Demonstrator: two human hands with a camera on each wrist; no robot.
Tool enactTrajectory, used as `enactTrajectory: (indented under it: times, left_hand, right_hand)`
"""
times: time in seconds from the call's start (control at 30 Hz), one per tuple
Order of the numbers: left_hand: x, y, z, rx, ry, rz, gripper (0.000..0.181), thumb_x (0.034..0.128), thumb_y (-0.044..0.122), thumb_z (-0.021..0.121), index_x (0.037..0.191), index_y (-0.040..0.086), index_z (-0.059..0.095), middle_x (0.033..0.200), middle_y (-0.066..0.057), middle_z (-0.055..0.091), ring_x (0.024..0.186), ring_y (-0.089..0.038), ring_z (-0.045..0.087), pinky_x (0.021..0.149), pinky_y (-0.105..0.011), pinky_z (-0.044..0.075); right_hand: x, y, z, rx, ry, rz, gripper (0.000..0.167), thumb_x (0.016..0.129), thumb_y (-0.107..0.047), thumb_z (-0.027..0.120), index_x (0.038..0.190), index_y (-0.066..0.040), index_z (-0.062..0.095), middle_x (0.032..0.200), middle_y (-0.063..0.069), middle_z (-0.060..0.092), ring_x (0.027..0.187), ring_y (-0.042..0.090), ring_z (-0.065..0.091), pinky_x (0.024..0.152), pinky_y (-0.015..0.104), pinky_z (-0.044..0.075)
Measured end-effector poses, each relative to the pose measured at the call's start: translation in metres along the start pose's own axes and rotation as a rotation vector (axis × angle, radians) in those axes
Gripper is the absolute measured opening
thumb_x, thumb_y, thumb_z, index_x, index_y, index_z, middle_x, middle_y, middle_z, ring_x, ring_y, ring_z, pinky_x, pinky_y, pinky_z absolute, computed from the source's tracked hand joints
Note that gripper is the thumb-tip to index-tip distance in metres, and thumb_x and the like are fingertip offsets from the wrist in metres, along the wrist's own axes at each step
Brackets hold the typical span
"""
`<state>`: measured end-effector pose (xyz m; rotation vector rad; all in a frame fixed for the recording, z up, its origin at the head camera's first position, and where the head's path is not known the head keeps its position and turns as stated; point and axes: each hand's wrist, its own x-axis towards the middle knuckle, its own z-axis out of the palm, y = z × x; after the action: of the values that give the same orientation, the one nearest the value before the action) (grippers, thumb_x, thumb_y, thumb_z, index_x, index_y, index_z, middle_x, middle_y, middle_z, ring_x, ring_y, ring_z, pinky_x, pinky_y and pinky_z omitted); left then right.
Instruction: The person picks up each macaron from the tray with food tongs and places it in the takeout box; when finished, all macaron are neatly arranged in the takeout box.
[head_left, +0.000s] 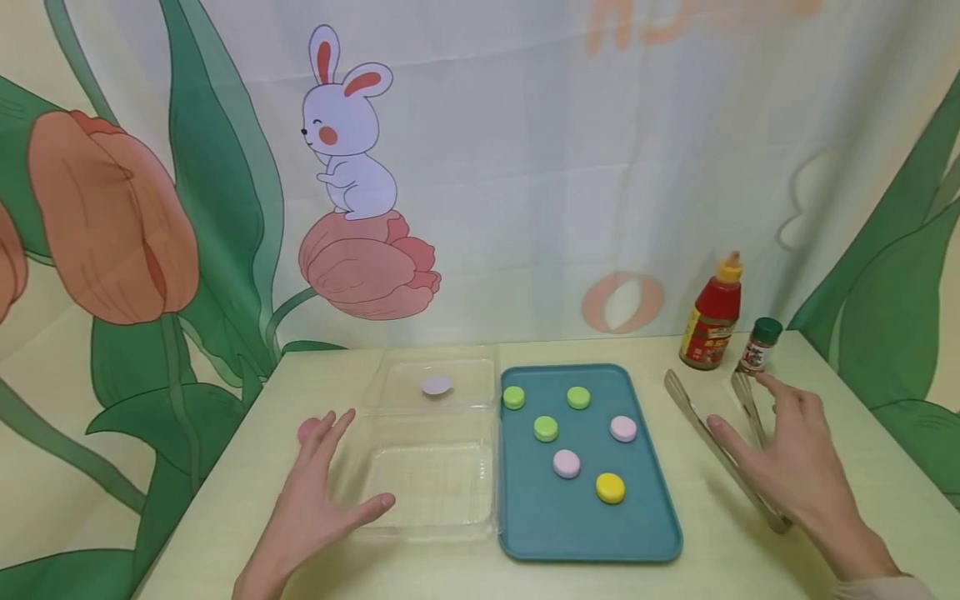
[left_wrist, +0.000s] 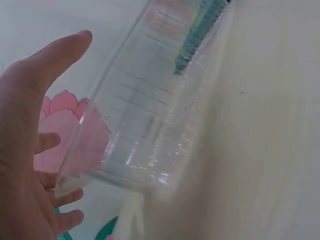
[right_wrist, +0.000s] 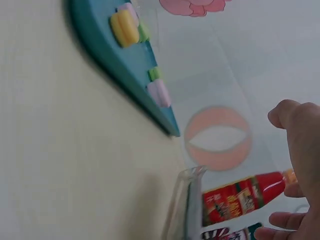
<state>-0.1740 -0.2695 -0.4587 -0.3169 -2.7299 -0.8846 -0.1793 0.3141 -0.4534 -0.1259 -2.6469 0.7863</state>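
Observation:
My left hand (head_left: 307, 504) hovers with spread fingers at the left side of a clear plastic hinged container (head_left: 431, 487), holding nothing. The container lies unfolded, with a pale lilac round spot (head_left: 437, 385) in its far half. A pink round piece (head_left: 307, 428) shows partly behind the left fingers. Over a pair of metal tongs (head_left: 705, 433) is my right hand (head_left: 798, 462), its thumb and fingers apart; the right wrist view shows a gap between hand and tongs (right_wrist: 185, 205). Between the hands, a blue tray (head_left: 585, 533) carries green macarons (head_left: 546, 428), lilac macarons (head_left: 567, 463) and one yellow macaron (head_left: 611, 488).
A red sauce bottle (head_left: 711, 321) with a yellow cap and a small green-capped jar (head_left: 761, 343) stand at the back right, just beyond the tongs. A printed curtain (head_left: 510, 167) hangs behind the pale yellow table (head_left: 225, 517).

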Motion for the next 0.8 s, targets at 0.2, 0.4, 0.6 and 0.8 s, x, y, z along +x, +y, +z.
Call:
enactTrajectory:
  times: [0.2,0.4,0.6,0.8]
  left_hand:
    - [-0.008,-0.008,0.006,-0.045,0.012,0.051,0.121,0.0784,0.053,0.100,0.175,0.016,0.035,0.172,-0.015,0.047,0.149,-0.040,0.055,0.114,-0.067,0.049]
    - [-0.013,-0.016,0.013,-0.188,-0.083,-0.017,0.130,0.0824,0.043,0.100,0.179,0.012,0.019,0.173,-0.023,0.044,0.152,-0.045,0.054,0.120,-0.062,0.046]
    - [-0.017,-0.021,0.018,-0.185,-0.089,-0.040,0.129,0.0811,0.044,0.101,0.178,0.011,0.022,0.166,-0.019,0.055,0.146,-0.041,0.061,0.118,-0.061,0.049]
    - [-0.021,-0.024,0.022,-0.184,-0.073,-0.031,0.126,0.0816,0.046,0.101,0.177,0.010,0.026,0.165,-0.017,0.056,0.145,-0.040,0.061,0.119,-0.040,0.051]
  right_hand:
    - [-0.008,0.021,0.008,-0.015,-0.068,0.067,0.106,0.103,-0.056,0.075,0.163,0.018,0.029,0.146,0.049,0.035,0.127,0.060,0.042,0.093,0.076,0.046]
    - [-0.008,0.035,0.019,-0.067,-0.180,0.167,0.120,0.102,-0.065,0.072,0.160,0.027,0.022,0.141,0.052,0.034,0.125,0.063,0.041,0.097,0.078,0.047]
    - [-0.010,0.044,0.030,-0.094,-0.171,0.129,0.112,0.101,-0.049,0.079,0.155,0.032,0.022,0.134,0.053,0.037,0.119,0.064,0.043,0.097,0.079,0.046]
    - [-0.012,0.046,0.032,-0.104,-0.145,0.111,0.097,0.102,-0.038,0.080,0.148,0.034,0.033,0.126,0.050,0.042,0.115,0.061,0.047,0.092,0.075,0.047]
